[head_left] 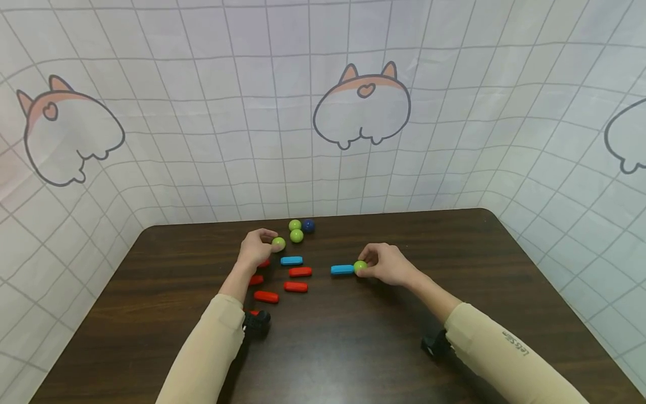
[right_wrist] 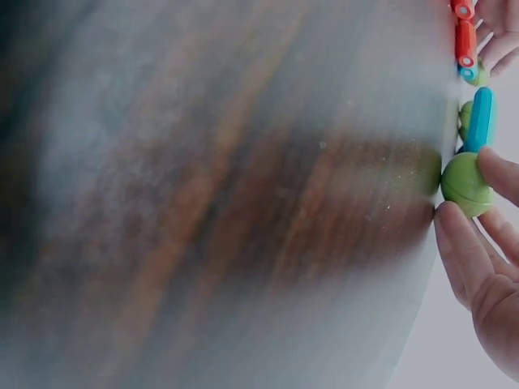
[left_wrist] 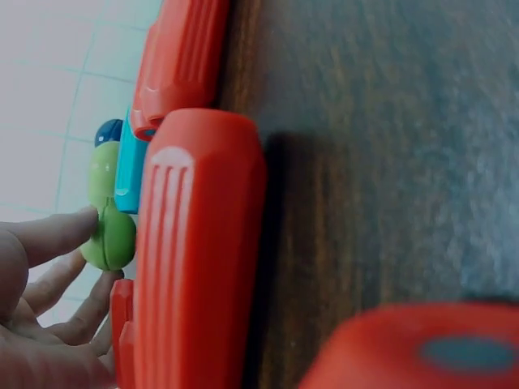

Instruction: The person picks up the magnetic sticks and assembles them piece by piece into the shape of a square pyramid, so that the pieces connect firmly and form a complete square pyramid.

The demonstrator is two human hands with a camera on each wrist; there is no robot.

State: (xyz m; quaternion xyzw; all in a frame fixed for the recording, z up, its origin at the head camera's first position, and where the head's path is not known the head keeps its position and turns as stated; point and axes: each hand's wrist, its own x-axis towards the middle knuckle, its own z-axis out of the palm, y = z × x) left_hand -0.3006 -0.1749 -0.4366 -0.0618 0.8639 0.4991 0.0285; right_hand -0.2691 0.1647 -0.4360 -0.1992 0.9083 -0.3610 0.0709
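Note:
My left hand (head_left: 254,248) holds a green ball (left_wrist: 118,240) between thumb and fingers, at the left of the small pieces. Toward the middle right, my right hand (head_left: 392,265) pinches another green ball (right_wrist: 465,185), which meets the end of a light blue rod (head_left: 342,270). Whether ball and rod are joined cannot be told. A second light blue rod (head_left: 291,261) lies between the hands. Two more green balls (head_left: 296,235) and a dark blue ball (head_left: 308,226) sit close together near the far edge.
Several red rods (head_left: 295,287) lie on the dark wooden table (head_left: 353,348), some partly hidden under the left arm. Behind the table hangs a white gridded cloth (head_left: 242,123) with cartoon drawings. Each wrist wears a black camera (head_left: 257,324).

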